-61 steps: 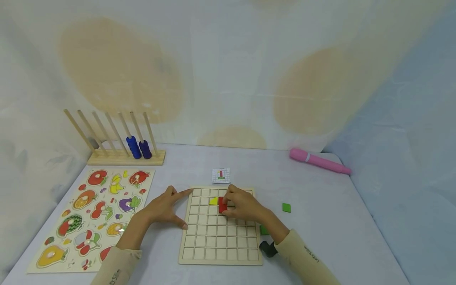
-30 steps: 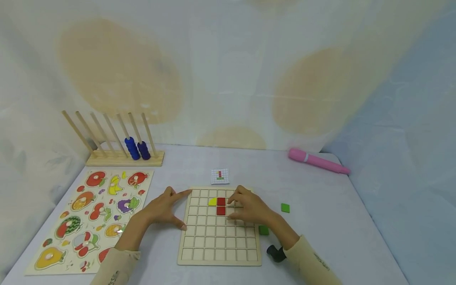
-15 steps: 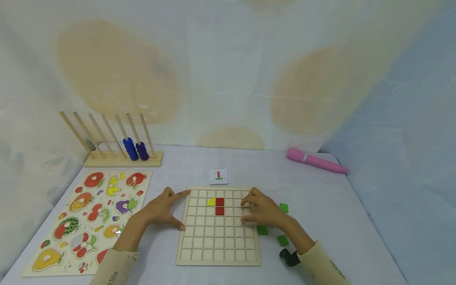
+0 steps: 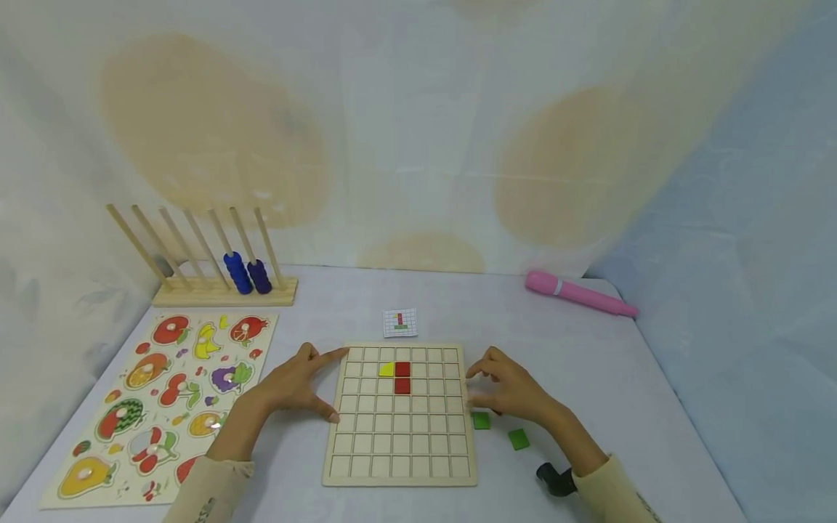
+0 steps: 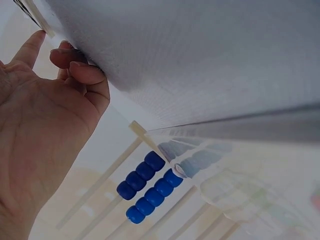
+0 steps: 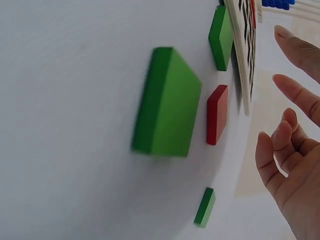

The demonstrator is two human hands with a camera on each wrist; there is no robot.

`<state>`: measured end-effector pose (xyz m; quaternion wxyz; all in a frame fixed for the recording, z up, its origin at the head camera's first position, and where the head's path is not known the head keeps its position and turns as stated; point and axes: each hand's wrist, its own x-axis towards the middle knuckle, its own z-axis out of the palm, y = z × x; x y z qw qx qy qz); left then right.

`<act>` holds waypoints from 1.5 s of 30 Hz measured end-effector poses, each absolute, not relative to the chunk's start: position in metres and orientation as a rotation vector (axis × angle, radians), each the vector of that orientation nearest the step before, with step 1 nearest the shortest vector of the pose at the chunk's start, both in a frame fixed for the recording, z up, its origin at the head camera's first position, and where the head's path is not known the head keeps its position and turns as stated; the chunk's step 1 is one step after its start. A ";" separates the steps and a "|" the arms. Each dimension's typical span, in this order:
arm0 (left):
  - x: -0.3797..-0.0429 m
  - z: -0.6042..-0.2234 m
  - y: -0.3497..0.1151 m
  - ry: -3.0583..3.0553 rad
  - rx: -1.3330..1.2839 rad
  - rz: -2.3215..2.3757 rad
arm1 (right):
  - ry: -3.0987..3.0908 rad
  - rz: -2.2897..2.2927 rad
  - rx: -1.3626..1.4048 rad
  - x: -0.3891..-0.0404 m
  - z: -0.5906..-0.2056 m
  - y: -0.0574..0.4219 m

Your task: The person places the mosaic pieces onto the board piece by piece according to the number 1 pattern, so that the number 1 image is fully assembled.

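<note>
My left hand [image 4: 294, 381] steadies the wooden grid board [image 4: 382, 443], its index finger and thumb spread against the left edge. In the board's upper rows sit a yellow tile [image 4: 387, 370] with a curved side and two red square tiles [image 4: 402, 386], one below the other. At the right edge hovers my right hand [image 4: 513, 385], thumb and index finger parted with nothing between them. Green tiles [image 4: 481, 420] lie on the table by that edge. The right wrist view shows a loose red tile [image 6: 218, 115] among green tiles [image 6: 175, 107]; in the head view my right hand hides it.
Behind the board lies a small printed pattern card [image 4: 399, 323]. A fruit puzzle board [image 4: 157, 407] and a peg abacus [image 4: 222, 290] with blue beads stand at left. A pink stick-shaped object [image 4: 582, 294] lies at the back right. A black wrist camera [image 4: 554, 479] sits by the right sleeve.
My right hand has let go of the lower red tile, which stays in the grid, and has moved right, off the board. My left hand keeps its place.
</note>
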<state>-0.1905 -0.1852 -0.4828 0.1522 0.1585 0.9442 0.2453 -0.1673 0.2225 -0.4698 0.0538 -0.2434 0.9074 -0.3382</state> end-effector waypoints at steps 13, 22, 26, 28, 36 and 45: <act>-0.191 -0.483 -0.186 2.716 0.464 0.696 | 2.826 -1.005 -0.621 -0.156 -0.481 0.242; -0.191 -0.485 -0.187 2.719 0.456 0.689 | 2.975 -0.831 -0.543 -0.149 -0.485 0.249; -0.190 -0.484 -0.187 2.713 0.445 0.694 | 2.968 -0.799 -0.482 -0.147 -0.485 0.250; -0.190 -0.483 -0.187 2.711 0.440 0.698 | 2.960 -0.792 -0.463 -0.147 -0.485 0.250; -0.191 -0.484 -0.186 2.711 0.449 0.702 | 2.982 -0.734 -0.453 -0.144 -0.486 0.250; -0.191 -0.484 -0.186 2.708 0.448 0.711 | 3.001 -0.708 -0.451 -0.144 -0.489 0.249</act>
